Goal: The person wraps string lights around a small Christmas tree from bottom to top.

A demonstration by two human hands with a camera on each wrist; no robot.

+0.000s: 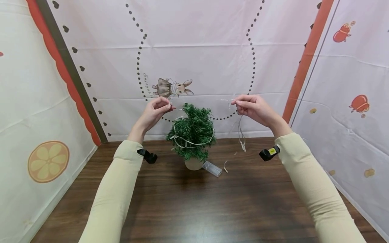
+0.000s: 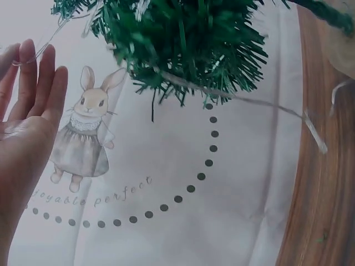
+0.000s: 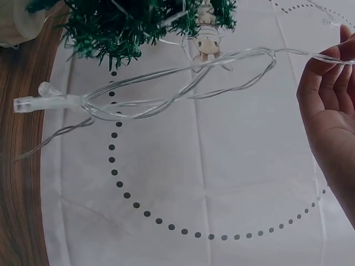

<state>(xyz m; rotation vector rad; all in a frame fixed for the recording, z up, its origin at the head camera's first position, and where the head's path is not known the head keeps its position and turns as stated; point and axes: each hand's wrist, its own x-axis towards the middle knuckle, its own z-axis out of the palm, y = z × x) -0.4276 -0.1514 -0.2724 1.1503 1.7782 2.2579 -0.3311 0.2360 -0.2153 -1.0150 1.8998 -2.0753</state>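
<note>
Left hand point(image 1: 154, 113) and right hand point(image 1: 255, 108) pinch the fairy-light string point(image 3: 252, 52), probably light, limp, best held between bulbs point(image 3: 50, 103); left pinch shows less clearly.

A person's cream-sleeved left arm point(image 1: 116, 189) and cream-sleeved right arm point(image 1: 314, 187) are stretching forward, well apart, while the bare left hand point(image 1: 155, 110) and bare right hand point(image 1: 254, 108) are facing inward, each grip holding a fine pinch.

part of the wire point(image 2: 249, 100) seems hidden behind the tree point(image 1: 195, 126).
</note>
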